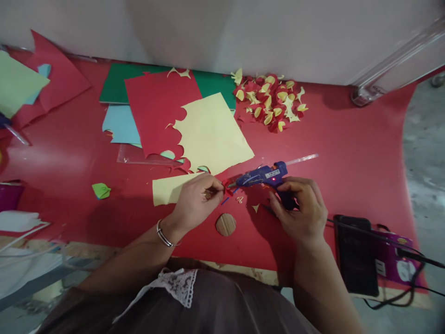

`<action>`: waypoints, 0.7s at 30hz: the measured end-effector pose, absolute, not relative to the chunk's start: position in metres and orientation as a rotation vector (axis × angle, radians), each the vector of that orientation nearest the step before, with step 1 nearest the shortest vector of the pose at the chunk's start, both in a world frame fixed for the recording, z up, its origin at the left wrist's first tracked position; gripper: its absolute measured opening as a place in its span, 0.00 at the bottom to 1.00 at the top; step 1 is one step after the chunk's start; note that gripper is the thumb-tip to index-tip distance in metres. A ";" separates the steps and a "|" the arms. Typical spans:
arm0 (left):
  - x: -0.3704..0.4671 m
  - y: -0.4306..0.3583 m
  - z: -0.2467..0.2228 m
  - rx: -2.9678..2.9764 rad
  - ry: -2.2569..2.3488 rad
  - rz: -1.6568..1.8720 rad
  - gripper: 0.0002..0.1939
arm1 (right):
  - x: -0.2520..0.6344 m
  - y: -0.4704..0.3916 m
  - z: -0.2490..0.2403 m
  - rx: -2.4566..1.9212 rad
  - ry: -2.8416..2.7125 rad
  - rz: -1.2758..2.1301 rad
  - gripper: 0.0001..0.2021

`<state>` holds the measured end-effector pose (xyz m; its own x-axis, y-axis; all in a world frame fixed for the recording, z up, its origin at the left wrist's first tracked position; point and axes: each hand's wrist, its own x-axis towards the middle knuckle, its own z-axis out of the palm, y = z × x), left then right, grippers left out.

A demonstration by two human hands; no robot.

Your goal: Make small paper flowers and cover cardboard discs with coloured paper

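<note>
Pinched between the fingertips of my left hand (200, 199) is a small red paper petal (227, 187). My right hand (303, 209) grips a blue hot glue gun (259, 176) by its handle; a red light glows on its side and a clear glue stick (301, 159) sticks out of its back. The gun's nozzle touches or nearly touches the red petal. Just below lies a round cardboard disc (225, 224). Small yellow paper scraps (256, 208) lie under the gun. A cream paper strip (167, 190) is partly hidden behind my left hand.
Red and yellow paper pieces (271, 99) are heaped at the back. Cut sheets, including a cream sheet (213, 134) and a red sheet (156, 111), overlap at centre. A black phone (357, 253) and purple box (396, 260) sit right, near a cable. A green paper piece (101, 190) lies left.
</note>
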<state>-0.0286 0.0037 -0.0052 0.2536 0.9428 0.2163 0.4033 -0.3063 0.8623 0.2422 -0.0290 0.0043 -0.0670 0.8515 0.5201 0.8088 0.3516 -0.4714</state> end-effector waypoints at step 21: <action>-0.029 0.006 0.000 1.842 1.217 0.941 0.08 | 0.242 -0.029 0.004 -1.459 -1.873 0.063 0.08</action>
<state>-0.0288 0.0059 -0.0001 0.2861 0.9411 0.1804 0.4112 -0.2906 0.8640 0.2423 -0.0293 0.0043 -0.0709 0.8520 0.5188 0.8149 0.3494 -0.4624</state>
